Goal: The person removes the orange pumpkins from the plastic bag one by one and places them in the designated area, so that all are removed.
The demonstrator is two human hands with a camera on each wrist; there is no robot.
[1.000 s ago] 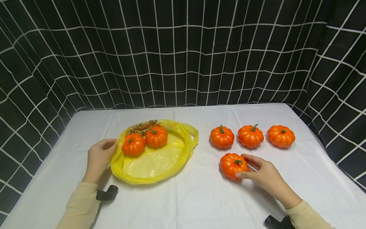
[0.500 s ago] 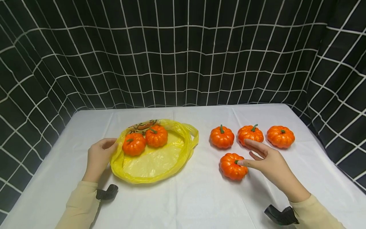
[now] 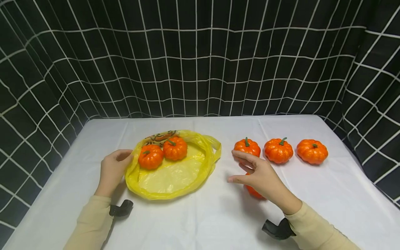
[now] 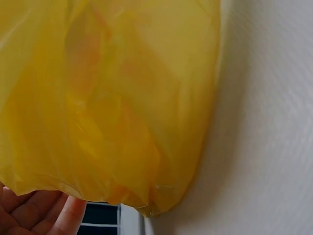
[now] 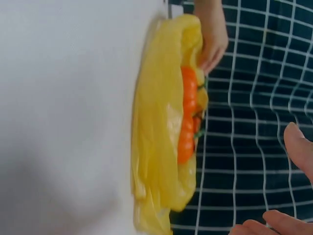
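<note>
My left hand (image 3: pixel 115 171) pinches the left rim of a yellow plastic bag (image 3: pixel 168 195), which stands with its mouth spread upward. Two small orange pumpkins (image 3: pixel 151 157) with green stems sit side by side inside it. In the left wrist view, fingers (image 4: pixel 68 215) show below the bag's yellow side. My right hand (image 3: pixel 264 178) holds nothing; thumb and fingers are spread apart, pointing at the bag. It hovers over a single pumpkin (image 3: pixel 254 192), hiding most of it. In the right wrist view, the bag (image 5: pixel 156 112) appears beyond the right thumb (image 5: pixel 299 149).
Three more pumpkins stand in a row at the back right: a left one (image 3: pixel 248 146), a middle one (image 3: pixel 278 150) and a right one (image 3: pixel 312 151). A white cloth (image 3: pixel 215 215) covers the table. Dark curtain (image 3: pixel 200 69) with white grid lines surrounds it.
My right hand has let go of the near pumpkin, lifted off it and moved left over it. The left hand stays at the bag's rim. The view has shifted slightly.
</note>
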